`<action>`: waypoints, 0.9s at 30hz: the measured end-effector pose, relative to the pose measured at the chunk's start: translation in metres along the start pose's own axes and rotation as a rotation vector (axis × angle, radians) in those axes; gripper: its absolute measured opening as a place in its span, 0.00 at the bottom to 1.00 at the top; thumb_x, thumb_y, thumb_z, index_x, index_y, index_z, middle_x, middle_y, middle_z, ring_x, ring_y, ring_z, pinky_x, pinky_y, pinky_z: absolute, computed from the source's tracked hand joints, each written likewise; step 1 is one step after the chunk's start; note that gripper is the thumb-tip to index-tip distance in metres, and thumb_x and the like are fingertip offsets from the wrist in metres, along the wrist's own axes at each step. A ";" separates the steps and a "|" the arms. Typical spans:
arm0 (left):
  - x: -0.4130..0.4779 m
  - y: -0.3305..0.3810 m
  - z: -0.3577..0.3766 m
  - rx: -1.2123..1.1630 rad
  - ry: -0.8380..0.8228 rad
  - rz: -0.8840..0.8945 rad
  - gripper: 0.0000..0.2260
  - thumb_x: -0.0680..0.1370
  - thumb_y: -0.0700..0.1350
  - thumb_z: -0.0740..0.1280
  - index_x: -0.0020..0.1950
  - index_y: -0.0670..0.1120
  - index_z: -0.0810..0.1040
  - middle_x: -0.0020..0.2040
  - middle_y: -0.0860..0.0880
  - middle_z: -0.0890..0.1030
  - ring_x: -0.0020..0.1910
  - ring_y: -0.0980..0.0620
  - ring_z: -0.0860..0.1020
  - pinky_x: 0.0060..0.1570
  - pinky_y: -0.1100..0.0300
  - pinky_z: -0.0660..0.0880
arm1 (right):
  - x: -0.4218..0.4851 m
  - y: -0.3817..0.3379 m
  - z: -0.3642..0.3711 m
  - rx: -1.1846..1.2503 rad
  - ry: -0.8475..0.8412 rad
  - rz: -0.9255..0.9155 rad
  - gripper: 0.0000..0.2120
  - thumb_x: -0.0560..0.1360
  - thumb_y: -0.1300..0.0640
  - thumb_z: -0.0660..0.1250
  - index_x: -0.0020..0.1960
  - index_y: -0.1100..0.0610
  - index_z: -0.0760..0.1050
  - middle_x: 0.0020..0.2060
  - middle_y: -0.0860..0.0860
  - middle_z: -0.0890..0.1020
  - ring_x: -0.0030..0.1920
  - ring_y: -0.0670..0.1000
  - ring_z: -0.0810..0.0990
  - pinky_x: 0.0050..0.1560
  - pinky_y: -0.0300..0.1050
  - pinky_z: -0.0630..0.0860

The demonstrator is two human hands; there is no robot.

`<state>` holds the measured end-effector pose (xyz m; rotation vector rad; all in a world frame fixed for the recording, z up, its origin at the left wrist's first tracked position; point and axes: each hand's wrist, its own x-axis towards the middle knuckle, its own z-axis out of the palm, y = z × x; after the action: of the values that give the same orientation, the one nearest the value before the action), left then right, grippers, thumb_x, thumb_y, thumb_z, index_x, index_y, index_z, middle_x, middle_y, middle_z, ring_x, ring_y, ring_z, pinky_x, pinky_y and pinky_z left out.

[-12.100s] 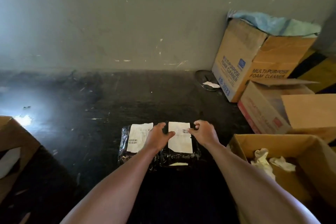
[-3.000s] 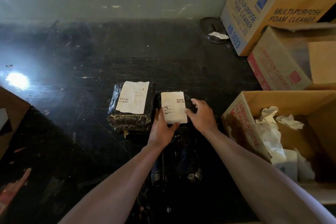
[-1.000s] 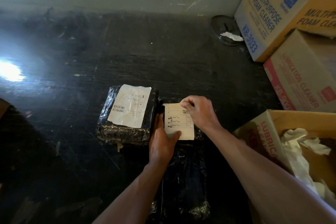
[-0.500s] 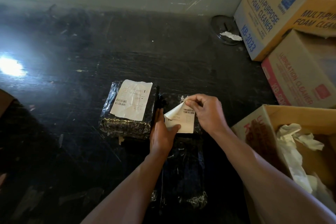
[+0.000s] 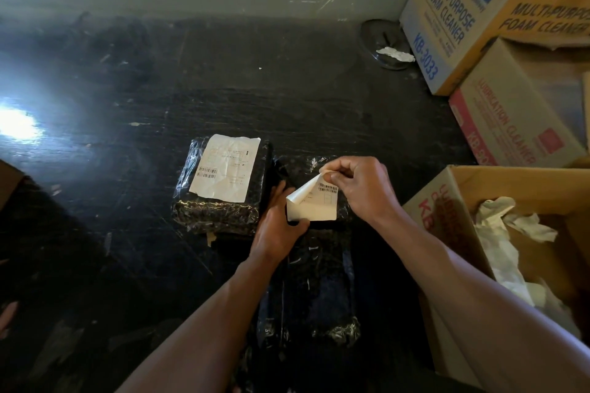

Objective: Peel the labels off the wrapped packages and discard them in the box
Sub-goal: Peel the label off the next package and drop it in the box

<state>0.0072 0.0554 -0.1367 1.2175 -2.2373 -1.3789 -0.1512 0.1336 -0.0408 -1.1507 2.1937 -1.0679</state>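
Note:
Two black plastic-wrapped packages lie side by side on the dark floor. The left package [image 5: 220,210] carries a flat white label [image 5: 225,167] with barcodes. On the right package [image 5: 298,166] a smaller white label [image 5: 314,206] is half lifted, its top corner curled over. My right hand [image 5: 359,188] pinches that curled corner between thumb and fingers. My left hand [image 5: 276,222] presses down on the right package at the label's lower left edge. An open cardboard box [image 5: 453,198] with crumpled white peeled labels [image 5: 510,233] inside stands at the right.
More dark wrapped packages [image 5: 306,306] lie under my forearms. Closed cartons marked foam cleaner [image 5: 447,16] and lubrication cleaner [image 5: 498,124] stand at the back right. A round dark dish [image 5: 383,41] with a paper scrap sits by the grey wall. A bright glare marks the floor at left.
My right hand has pulled the label's top corner farther up and back, so more of its underside shows. My left hand stays on the package.

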 end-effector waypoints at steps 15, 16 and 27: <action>0.004 -0.001 0.002 0.075 -0.016 0.003 0.38 0.73 0.46 0.76 0.79 0.47 0.62 0.81 0.55 0.53 0.78 0.55 0.58 0.71 0.58 0.62 | -0.016 -0.009 -0.024 0.052 -0.012 0.051 0.07 0.75 0.62 0.73 0.49 0.52 0.86 0.44 0.40 0.84 0.47 0.34 0.81 0.45 0.26 0.76; 0.004 -0.002 0.002 0.076 -0.018 0.007 0.38 0.73 0.46 0.76 0.79 0.47 0.63 0.81 0.55 0.54 0.78 0.55 0.57 0.71 0.58 0.60 | -0.018 -0.009 -0.024 0.048 -0.017 0.045 0.07 0.75 0.62 0.73 0.48 0.52 0.86 0.44 0.41 0.84 0.47 0.33 0.81 0.45 0.26 0.76; 0.002 0.004 -0.002 0.163 -0.083 -0.005 0.37 0.73 0.46 0.76 0.79 0.47 0.62 0.81 0.54 0.52 0.78 0.54 0.58 0.73 0.59 0.58 | 0.000 -0.044 -0.106 0.013 0.202 -0.092 0.07 0.75 0.60 0.74 0.49 0.49 0.84 0.47 0.43 0.85 0.49 0.40 0.83 0.47 0.32 0.77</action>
<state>0.0050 0.0531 -0.1331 1.2381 -2.4474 -1.2930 -0.2005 0.1636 0.0588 -1.1948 2.3002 -1.2856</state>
